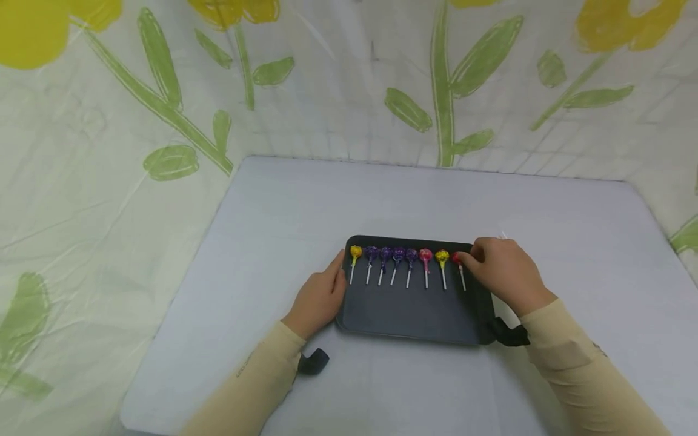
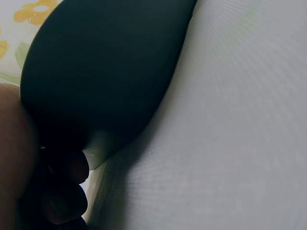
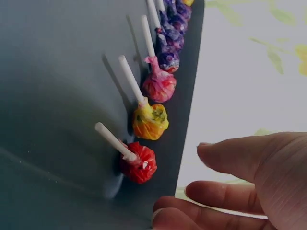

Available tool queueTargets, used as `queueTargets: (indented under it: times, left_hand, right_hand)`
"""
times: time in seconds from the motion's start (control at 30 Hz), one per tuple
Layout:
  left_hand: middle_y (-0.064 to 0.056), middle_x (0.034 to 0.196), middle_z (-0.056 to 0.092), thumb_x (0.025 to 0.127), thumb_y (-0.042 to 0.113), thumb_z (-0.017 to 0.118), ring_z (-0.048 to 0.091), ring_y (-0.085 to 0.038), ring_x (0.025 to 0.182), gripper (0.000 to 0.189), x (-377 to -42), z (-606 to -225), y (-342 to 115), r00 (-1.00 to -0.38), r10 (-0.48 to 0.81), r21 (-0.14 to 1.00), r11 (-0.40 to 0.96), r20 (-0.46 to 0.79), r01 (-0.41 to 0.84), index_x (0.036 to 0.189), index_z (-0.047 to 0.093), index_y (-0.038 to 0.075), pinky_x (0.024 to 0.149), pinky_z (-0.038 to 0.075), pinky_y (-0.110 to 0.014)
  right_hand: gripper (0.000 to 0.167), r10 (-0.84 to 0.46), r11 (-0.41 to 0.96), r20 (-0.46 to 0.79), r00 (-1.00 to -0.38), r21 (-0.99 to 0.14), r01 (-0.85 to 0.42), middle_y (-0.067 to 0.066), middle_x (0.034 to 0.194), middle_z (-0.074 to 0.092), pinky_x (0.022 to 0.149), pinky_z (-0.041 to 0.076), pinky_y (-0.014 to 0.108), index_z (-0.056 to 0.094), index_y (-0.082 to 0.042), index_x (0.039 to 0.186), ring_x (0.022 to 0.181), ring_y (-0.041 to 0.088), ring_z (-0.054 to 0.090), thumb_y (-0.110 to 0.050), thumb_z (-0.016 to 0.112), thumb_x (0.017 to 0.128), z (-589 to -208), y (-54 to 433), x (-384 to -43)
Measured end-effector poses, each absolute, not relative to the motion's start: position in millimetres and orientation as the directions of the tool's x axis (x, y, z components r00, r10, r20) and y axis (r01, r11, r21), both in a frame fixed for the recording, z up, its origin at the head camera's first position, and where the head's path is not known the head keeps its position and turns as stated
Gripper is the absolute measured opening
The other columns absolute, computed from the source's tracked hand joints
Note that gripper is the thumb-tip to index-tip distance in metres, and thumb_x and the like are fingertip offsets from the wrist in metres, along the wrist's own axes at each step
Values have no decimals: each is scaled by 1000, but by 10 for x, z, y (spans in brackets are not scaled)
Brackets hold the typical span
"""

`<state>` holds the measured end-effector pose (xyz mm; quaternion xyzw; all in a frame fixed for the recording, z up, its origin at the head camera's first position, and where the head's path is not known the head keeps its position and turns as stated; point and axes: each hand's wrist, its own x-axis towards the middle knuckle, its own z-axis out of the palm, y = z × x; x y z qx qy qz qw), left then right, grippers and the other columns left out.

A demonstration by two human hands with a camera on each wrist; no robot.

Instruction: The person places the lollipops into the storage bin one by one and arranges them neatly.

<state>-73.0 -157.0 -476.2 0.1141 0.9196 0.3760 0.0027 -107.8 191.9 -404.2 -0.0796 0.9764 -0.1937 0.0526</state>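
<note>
A dark rectangular tray (image 1: 409,315) lies on the table with wrapped lollipops in a row along its far side, heads away from me. From the left come a yellow lollipop (image 1: 356,251), several purple lollipops (image 1: 398,254), a pink lollipop (image 1: 425,255), another yellow lollipop (image 1: 442,257) and a red lollipop (image 1: 456,258). My left hand (image 1: 319,300) grips the tray's left edge; its fingers curl at the dark rim in the left wrist view. At the far right corner, my right hand (image 1: 507,269) is beside the red lollipop. The right wrist view shows its fingers apart from the candy, holding nothing.
The white table (image 1: 305,200) extends around the tray. A cloth (image 1: 349,121) printed with yellow flowers and green leaves hangs behind and beside it. Something small and transparent pokes out behind my right hand. Black wrist-mounted pieces (image 1: 313,362) hang near both sleeves.
</note>
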Motion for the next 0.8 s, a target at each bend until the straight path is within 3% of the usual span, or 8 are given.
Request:
queueTargets:
  times: [0.43,0.8]
  left_hand:
    - [7,55,40,110,17,44,33,-8,46,53,-733,-4776,-1569,-974,213,685,698,78,207,160,40,0,46,30,-28]
    - [7,56,39,110,18,45,33,-8,47,54,-741,-4789,-1573,-977,202,683,703,71,195,161,40,1,47,30,-28]
  right_hand:
    - [30,-176,903,-44,-983,-404,-144,11,95,76,58,46,36,77,-9,98,73,21,62,-38,68,101,-4036,2104,-1012]
    - [37,-148,912,-61,-987,-395,-112,15,102,76,57,46,36,78,-8,103,75,22,64,-42,66,103,-4080,2217,-986]
